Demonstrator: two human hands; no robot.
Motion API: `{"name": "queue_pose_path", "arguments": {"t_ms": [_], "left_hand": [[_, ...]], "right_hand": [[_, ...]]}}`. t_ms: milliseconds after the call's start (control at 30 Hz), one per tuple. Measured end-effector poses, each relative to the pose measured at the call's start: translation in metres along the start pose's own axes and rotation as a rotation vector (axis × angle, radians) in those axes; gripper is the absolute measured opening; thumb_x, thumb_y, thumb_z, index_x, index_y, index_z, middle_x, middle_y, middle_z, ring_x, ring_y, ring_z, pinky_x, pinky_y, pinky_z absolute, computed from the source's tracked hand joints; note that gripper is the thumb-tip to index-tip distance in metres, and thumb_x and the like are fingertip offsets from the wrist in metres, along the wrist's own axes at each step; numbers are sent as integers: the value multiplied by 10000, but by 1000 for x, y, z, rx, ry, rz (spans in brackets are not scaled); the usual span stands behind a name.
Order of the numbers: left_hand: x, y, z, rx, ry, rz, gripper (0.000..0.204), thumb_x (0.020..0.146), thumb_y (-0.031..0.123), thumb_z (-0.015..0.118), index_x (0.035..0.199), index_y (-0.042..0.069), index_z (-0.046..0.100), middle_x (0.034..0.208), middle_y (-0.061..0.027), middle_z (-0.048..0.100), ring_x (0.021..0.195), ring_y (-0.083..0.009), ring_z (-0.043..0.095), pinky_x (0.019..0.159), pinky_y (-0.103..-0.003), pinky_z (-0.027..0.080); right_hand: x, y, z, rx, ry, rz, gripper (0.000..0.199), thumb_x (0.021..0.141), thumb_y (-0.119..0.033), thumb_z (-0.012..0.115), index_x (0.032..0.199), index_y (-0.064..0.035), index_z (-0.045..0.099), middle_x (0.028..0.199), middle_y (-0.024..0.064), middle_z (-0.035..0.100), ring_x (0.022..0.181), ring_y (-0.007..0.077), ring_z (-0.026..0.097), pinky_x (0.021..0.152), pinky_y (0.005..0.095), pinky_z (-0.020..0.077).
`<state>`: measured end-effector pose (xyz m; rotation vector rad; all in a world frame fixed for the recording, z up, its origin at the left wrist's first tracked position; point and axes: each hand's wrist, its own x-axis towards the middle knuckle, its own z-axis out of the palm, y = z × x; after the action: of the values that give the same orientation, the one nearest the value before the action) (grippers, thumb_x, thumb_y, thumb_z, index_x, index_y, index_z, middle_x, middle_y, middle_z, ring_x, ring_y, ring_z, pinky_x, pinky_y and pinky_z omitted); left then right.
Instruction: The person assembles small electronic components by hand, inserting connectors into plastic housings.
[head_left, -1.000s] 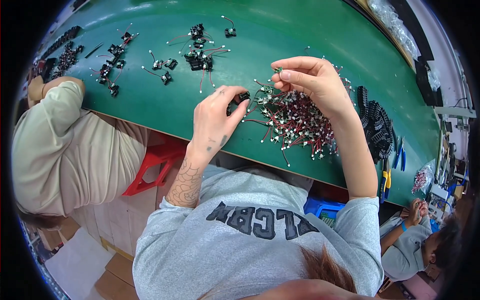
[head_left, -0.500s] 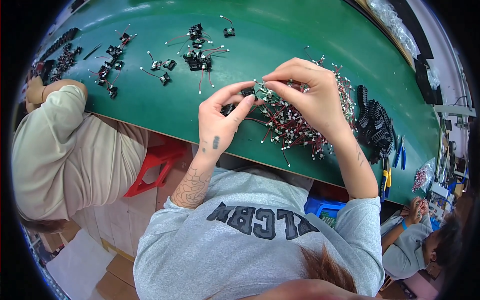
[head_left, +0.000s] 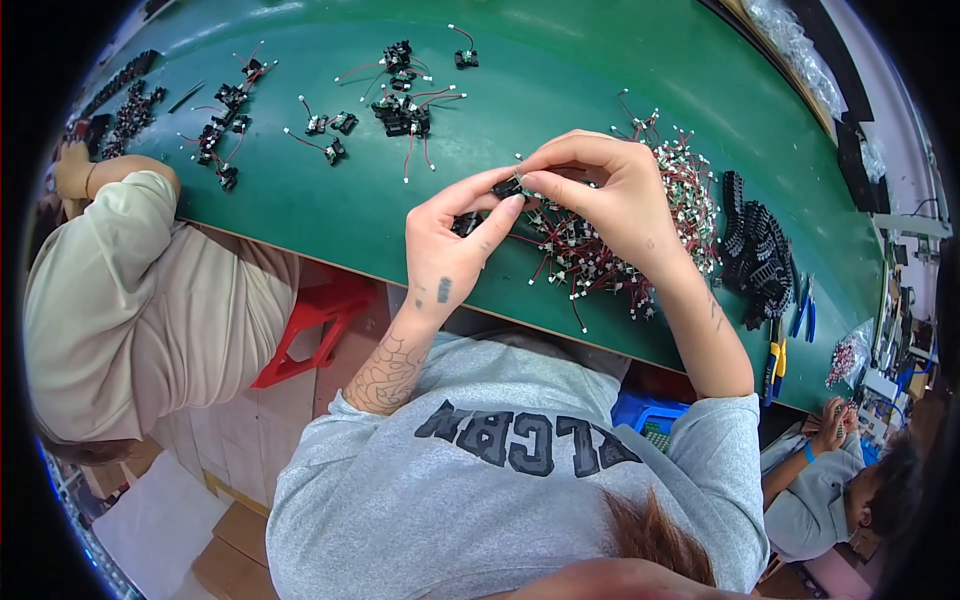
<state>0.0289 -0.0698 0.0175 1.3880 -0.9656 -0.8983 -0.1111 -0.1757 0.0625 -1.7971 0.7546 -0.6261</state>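
Between the thumb and forefinger of my left hand point(head_left: 438, 240) is a small black plastic part point(head_left: 508, 187). More black plastic point(head_left: 466, 223) shows inside the curl of that same hand. My right hand point(head_left: 615, 195) is closed in a pinch right at the black part, its fingertips on a small wired circuit board that they mostly hide. Just behind and below the right hand spreads a pile of small circuit boards with red and black wires and white connectors point(head_left: 590, 262).
Black parts joined in strips point(head_left: 757, 255) lie right of the pile, beside pliers point(head_left: 804, 308) and yellow-handled cutters point(head_left: 775, 362). Wired black assemblies point(head_left: 402, 118) are scattered over the green table point(head_left: 330, 215). One co-worker point(head_left: 150, 300) sits left, another point(head_left: 820, 500) far right, near a red stool point(head_left: 318, 320).
Both hands have shifted slightly. My right fingertips have come down against the black part in my left hand, closing the small gap between them.
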Motion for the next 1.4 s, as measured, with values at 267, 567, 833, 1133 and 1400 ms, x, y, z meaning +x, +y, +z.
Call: {"name": "queue_pose_path", "arguments": {"t_ms": [267, 567, 833, 1133, 1400], "left_hand": [[2, -6, -3, -105, -56, -15, 337, 827, 46, 654, 1164, 35, 649, 793, -52, 704, 632, -49, 549, 601, -163, 424], [3, 1, -6, -129, -99, -108, 353, 816, 41, 650, 1169, 30, 644, 773, -43, 707, 536, -29, 471, 450, -143, 360], [6, -2, -10, -135, -155, -169, 310, 808, 31, 653, 1118, 8, 662, 711, -17, 653, 516, -38, 454, 422, -147, 337], [9, -4, -11, -112, -182, -245, 258, 808, 33, 658, 1062, -8, 678, 675, 1, 586, 491, -43, 435, 408, -153, 317], [12, 11, -17, -187, -249, -266, 204, 879, 73, 605, 1048, -17, 675, 717, -24, 618, 464, -41, 406, 404, -149, 301]], "right_hand": [[-1, 2, -2, -51, -10, -209, 95, 751, 46, 658, 830, 2, 685, 840, 64, 673, 764, 136, 611, 712, 227, 492], [0, 13, -2, -130, -71, -192, 125, 739, 51, 647, 750, -33, 555, 840, 60, 673, 777, 155, 614, 747, 267, 491], [4, 11, -1, -371, -162, -456, 158, 691, 61, 637, 749, -44, 534, 793, 51, 637, 727, 190, 592, 675, 286, 472], [4, 14, 7, -539, -185, -598, 183, 665, 69, 627, 763, -49, 527, 736, 41, 587, 668, 215, 549, 618, 308, 455], [-6, 13, -4, -318, -147, -446, 210, 695, 7, 693, 883, -64, 631, 776, 39, 628, 689, 191, 574, 629, 287, 469]]}}
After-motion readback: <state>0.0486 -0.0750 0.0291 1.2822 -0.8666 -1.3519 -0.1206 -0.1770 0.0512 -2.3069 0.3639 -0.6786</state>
